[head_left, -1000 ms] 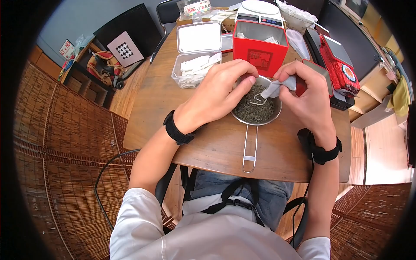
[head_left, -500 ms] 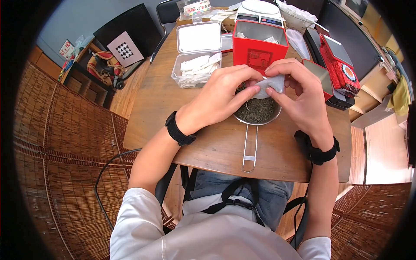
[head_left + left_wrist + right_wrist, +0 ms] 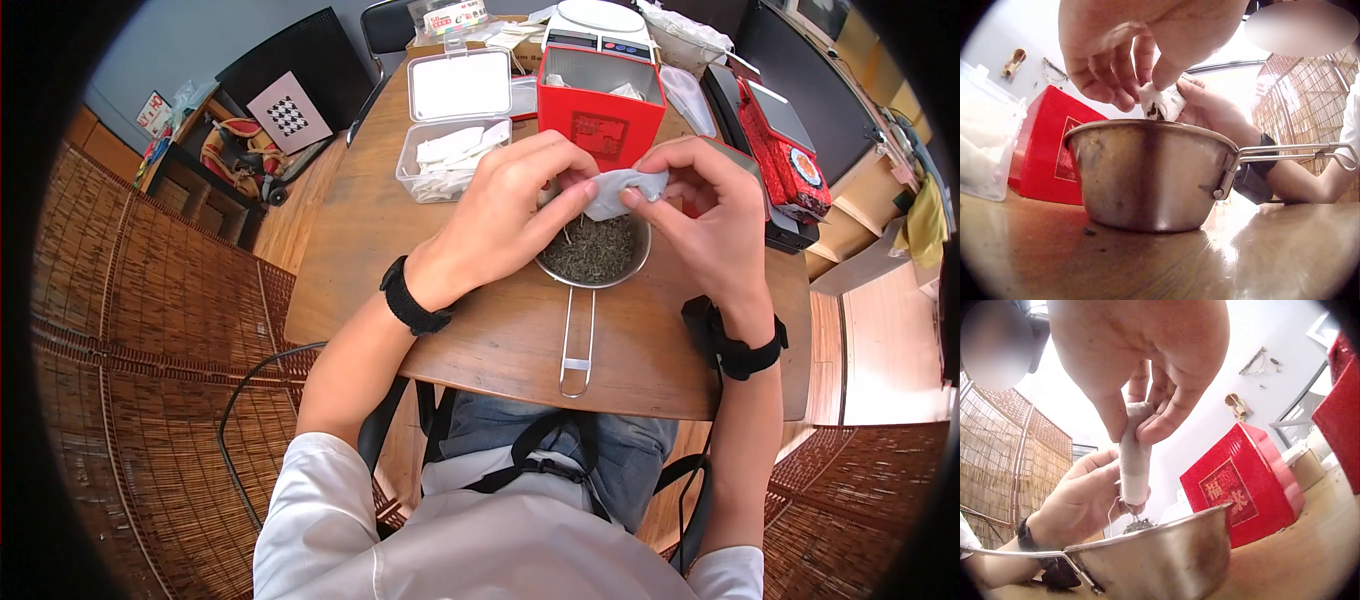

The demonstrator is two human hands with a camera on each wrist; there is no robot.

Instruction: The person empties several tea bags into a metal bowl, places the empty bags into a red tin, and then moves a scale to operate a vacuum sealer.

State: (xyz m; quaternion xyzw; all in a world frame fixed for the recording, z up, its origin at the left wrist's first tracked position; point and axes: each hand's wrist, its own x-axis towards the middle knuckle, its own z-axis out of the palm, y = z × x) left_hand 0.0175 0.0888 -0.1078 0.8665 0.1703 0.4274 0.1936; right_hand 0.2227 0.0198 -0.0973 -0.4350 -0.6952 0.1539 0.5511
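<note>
A small white fabric tea bag spans both hands above a steel cup of dried tea leaves. My right hand pinches one end between thumb and fingers. Thumb and fingertips of my left hand pinch the other end, low over the rim. Dark bits show at the bag's end in the left wrist view. From that end a thin string hangs toward the leaves. The cup stands on the table, its wire handle toward me.
Behind the cup stands an open red tin. Left of it, a lidded clear box holds several white bags. A white scale is at the back; a red foil pack lies at the right on the wooden table.
A second ago only my right hand held the bag, its string trailing over the leaves. My left hand has since gripped the other end, and the bag now stretches between both hands.
</note>
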